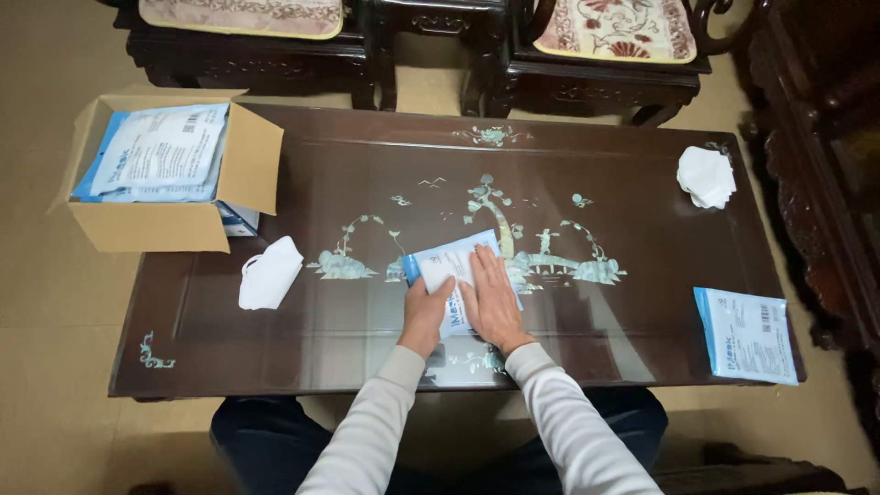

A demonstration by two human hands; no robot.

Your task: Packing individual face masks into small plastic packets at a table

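A flat blue-and-white packet (449, 266) lies in the middle of a dark inlaid table (642, 220). My left hand (425, 312) grips the packet's near left edge, thumb on top. Flat on the packet's right half rests my right hand (490, 301), fingers spread and pressing down. A folded white mask (269, 273) lies on the table to the left of my hands.
An open cardboard box (165, 225) holding blue-and-white packets stands at the table's left end, hanging over the edge. A pile of white masks (707, 176) sits at the far right. Another packet (747, 335) lies at the near right corner. Dark wooden chairs (605, 73) stand behind the table.
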